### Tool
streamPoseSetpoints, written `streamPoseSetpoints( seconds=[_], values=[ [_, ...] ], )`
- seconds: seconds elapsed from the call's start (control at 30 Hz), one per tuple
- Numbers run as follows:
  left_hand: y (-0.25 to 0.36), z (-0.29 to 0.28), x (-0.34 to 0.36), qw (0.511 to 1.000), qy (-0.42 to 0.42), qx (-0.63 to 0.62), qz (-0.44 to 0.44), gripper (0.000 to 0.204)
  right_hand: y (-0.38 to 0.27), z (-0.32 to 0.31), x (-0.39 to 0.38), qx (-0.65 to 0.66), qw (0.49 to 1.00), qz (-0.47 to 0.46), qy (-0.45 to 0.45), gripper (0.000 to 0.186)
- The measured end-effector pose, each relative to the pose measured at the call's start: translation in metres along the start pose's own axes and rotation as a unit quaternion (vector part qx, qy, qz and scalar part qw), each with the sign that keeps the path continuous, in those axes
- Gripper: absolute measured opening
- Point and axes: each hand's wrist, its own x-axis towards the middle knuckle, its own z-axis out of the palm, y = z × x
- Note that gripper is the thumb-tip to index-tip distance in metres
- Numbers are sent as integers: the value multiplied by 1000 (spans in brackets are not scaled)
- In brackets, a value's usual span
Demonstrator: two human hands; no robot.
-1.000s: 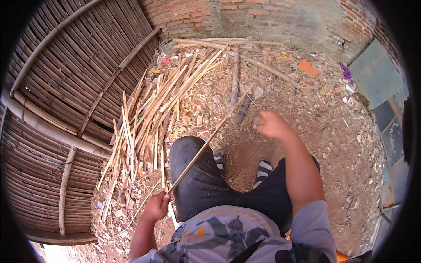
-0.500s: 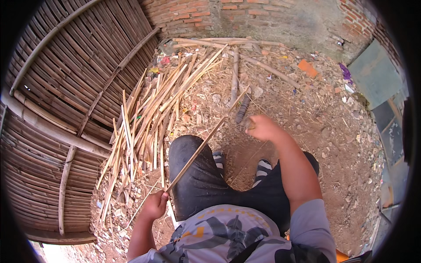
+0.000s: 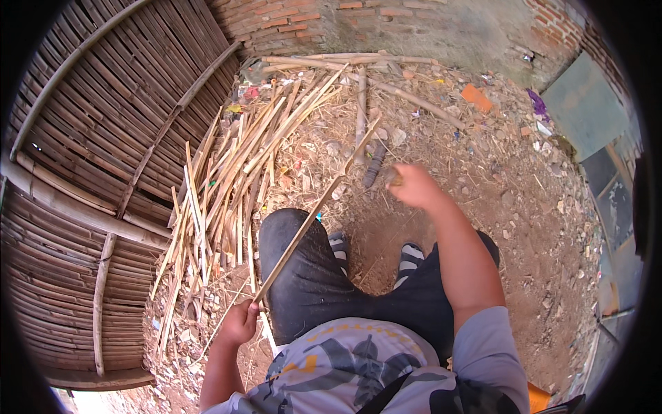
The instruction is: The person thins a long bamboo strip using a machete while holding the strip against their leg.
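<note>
My left hand (image 3: 242, 323) is closed round the lower end of a long bamboo strip (image 3: 298, 238). The strip slants up and away to the right, crossing in front of my left knee. Partway up, it has a rough, kinked spot, and its far end is free. My right hand (image 3: 416, 185) is closed in a fist, to the right of the strip and apart from it. A short brownish piece (image 3: 395, 176) shows at its fingers; the rest is hidden, so its kind is unclear. A dark ridged object (image 3: 374, 164) lies on the ground between the strip and that fist.
Many split bamboo strips (image 3: 231, 183) lie heaped to my left, beside a bamboo slat wall (image 3: 83, 138). Poles (image 3: 362, 103) lie farther off, near a brick wall (image 3: 386, 27). Stones and litter cover the dirt. Grey panels (image 3: 586, 114) lean at the right.
My right fist has moved slightly farther away from me, near the strip's upper part. My left hand keeps its hold on the strip. The whole view has shifted a little.
</note>
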Motion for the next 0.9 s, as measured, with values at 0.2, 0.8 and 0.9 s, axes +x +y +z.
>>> streamPoseSetpoints(
  seconds=[0.2,0.8,0.9],
  values=[
    [-8,-1,8,998,25,47,24,48,48,-11,12,26,998,32,57,33],
    [9,-3,10,992,57,110,30,38,-18,-31,-16,-38,998,-45,3,30],
    [8,7,13,984,91,152,-1,32,-5,-18,-12,-90,991,-80,-55,30]
  ],
)
